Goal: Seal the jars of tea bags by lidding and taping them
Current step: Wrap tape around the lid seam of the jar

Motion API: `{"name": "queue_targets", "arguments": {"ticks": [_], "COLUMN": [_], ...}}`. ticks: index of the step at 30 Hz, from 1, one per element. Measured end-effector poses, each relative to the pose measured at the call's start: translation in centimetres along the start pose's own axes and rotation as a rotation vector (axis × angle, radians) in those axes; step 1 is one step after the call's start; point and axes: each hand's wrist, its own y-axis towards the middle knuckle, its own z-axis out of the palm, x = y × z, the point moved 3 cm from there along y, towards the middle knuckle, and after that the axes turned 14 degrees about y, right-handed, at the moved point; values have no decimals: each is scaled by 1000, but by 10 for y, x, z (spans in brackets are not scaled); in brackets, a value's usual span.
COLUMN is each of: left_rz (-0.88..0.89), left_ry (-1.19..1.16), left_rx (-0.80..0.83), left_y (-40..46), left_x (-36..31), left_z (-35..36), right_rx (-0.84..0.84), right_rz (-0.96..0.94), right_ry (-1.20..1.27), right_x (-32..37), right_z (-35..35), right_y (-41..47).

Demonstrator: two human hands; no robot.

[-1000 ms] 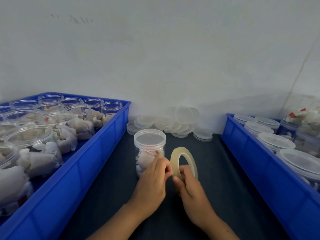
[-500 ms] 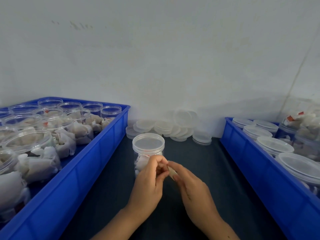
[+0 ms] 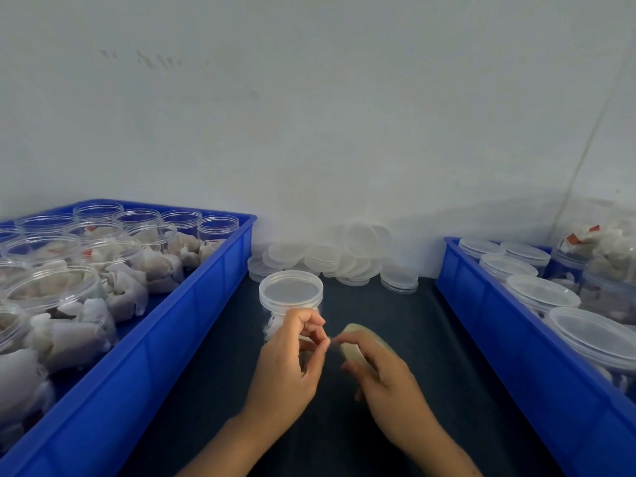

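Hands: left hand [image 3: 287, 359] pinches the tape end, right hand [image 3: 382, 366] has laid the tape roll [image 3: 354, 342] flatter.

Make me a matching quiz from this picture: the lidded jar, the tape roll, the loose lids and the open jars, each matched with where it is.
1 lidded jar
2 tape roll
3 loose lids
4 open jars

A in the left blue bin
B held in the right hand
C piled against the wall
D standing on the dark mat just beyond the left hand

Pairs: 1-D, 2-B, 3-C, 4-A
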Motion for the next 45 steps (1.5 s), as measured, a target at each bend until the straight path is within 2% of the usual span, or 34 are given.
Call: {"name": "queue_targets", "arguments": {"ticks": [2, 5, 10, 11, 15, 18, 21, 22, 24, 26, 30, 37, 41, 45], "left_rz": [52, 134, 139, 124, 106, 149, 1, -96, -281, -356, -354, -360, -331, -278], "left_ry": [23, 38, 30, 32, 83, 226, 224, 161, -56, -205, -156, -214, -233, -272], "left_rx": [2, -16, -83, -83, -110, -212, -320, -301, -135, 45, 132, 294, 308, 255], "left_y": [-2, -3, 0, 0, 0, 2, 7, 8, 11, 11, 11, 12, 10, 12], "left_x": [-2, -7, -6, -4, 3, 3, 16, 23, 35, 45, 55, 33, 24, 16], "left_z": [0, 0, 0, 0, -3, -12, -19, -19, -14, -2, 2, 7, 5, 2], "right_rx": [-8, 10, -20, -36, -158, -215, -269, -281, -294, -285, -278, -265, -212, -177], "right_rz": [34, 75, 195, 203, 194, 145, 94, 82, 38, 1, -19, -95, -78, -56], "right_ry": [34, -117, -249, -211, 188, 240, 237, 240, 242, 242, 284, 446, 373, 286], "right_x": [1, 2, 5, 6, 5, 4, 4, 5, 7, 10, 12, 34, 42, 50], "right_z": [-2, -5, -12, -13, -9, -10, -11, -11, -11, -9, -6, -14, -21, -19], "right_y": [0, 2, 4, 3, 3, 3, 3, 3, 4, 5, 5, 11, 19, 24]}}
